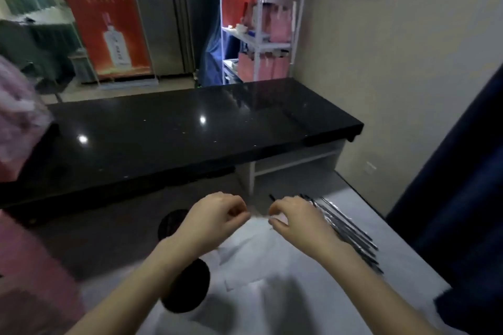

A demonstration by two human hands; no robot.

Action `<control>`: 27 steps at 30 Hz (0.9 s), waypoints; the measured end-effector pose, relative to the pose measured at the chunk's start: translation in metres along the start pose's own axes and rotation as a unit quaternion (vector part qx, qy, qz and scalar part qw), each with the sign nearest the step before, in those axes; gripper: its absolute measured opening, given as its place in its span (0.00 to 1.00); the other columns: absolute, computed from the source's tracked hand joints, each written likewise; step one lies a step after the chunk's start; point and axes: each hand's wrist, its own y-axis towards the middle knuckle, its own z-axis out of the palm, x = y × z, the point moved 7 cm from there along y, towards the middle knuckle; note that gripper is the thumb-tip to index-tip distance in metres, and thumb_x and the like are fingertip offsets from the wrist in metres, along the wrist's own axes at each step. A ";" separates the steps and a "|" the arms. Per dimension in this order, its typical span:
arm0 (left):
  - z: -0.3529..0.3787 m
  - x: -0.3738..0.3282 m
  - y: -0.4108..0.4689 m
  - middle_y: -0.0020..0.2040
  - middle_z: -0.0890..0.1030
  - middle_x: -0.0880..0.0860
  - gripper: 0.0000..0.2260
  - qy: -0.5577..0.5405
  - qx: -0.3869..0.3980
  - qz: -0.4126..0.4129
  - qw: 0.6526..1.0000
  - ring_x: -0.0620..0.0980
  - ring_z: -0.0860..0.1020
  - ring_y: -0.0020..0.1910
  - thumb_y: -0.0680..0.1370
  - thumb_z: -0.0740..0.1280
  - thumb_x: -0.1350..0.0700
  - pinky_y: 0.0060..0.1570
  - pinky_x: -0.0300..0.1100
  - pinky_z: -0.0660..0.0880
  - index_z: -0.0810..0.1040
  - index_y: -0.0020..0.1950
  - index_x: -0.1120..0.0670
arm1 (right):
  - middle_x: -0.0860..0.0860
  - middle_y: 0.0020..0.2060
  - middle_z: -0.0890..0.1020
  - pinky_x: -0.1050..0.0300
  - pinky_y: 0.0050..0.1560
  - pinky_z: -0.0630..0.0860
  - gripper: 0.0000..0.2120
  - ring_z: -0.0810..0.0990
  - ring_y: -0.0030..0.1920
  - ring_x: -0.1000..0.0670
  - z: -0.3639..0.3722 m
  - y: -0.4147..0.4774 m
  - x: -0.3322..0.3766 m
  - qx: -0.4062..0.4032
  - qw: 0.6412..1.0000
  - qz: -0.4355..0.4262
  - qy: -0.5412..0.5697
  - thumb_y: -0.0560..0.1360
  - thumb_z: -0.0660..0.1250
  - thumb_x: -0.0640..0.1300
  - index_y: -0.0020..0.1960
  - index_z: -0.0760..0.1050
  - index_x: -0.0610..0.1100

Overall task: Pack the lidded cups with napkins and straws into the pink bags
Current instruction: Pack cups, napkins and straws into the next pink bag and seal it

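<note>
Both my hands hover over a pile of white napkins [253,255] on the white work surface. My left hand [215,215] has its fingers curled, thumb and fingertips pinched at the napkin's top edge. My right hand [296,221] pinches the same thin napkin edge from the other side. Several wrapped black straws [351,228] lie in a row just right of my right hand. Two black cup lids show under my left arm, one [170,221] farther away and one [187,288] nearer. Pink bags [30,275] stand blurred at the left edge.
A glossy black counter [177,130] runs across the middle, raised behind the work surface. A white shelf rack [261,22] with more pink bags stands behind it. A dark blue cloth [462,198] hangs at the right. A red banner and a steel fridge are at the back.
</note>
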 end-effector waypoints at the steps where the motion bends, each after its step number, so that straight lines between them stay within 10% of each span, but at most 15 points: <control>1: 0.021 -0.008 0.015 0.43 0.79 0.42 0.07 0.006 0.030 0.007 0.999 0.41 0.74 0.45 0.77 0.65 0.45 0.45 0.40 0.73 0.79 0.48 0.46 | 0.53 0.51 0.80 0.56 0.52 0.70 0.10 0.75 0.55 0.50 0.003 -0.005 -0.025 0.007 1.000 0.030 0.001 0.76 0.64 0.51 0.54 0.78 0.52; 11: 0.185 -0.048 0.088 0.62 0.72 0.49 0.18 0.101 0.178 0.077 0.976 0.51 0.70 0.61 0.74 0.67 0.52 0.55 0.43 0.71 0.74 0.64 0.50 | 0.49 0.60 0.74 0.51 0.59 0.67 0.21 0.68 0.62 0.46 0.079 -0.045 -0.149 0.098 0.982 0.137 -0.089 0.72 0.67 0.58 0.61 0.72 0.48; 18: 0.233 -0.053 0.099 0.56 0.75 0.50 0.10 0.191 0.215 0.088 0.954 0.52 0.72 0.58 0.76 0.63 0.52 0.51 0.45 0.67 0.77 0.56 0.51 | 0.48 0.60 0.71 0.51 0.59 0.65 0.15 0.66 0.63 0.45 0.097 -0.047 -0.159 0.062 0.984 0.139 -0.093 0.78 0.61 0.50 0.61 0.75 0.45; 27: 0.232 -0.052 0.102 0.51 0.77 0.50 0.08 0.154 0.191 0.118 0.962 0.53 0.74 0.54 0.77 0.66 0.49 0.53 0.46 0.68 0.79 0.51 0.51 | 0.50 0.34 0.79 0.55 0.35 0.76 0.12 0.79 0.38 0.48 0.087 -0.049 -0.156 0.026 0.984 0.154 -0.086 0.52 0.79 0.45 0.33 0.81 0.46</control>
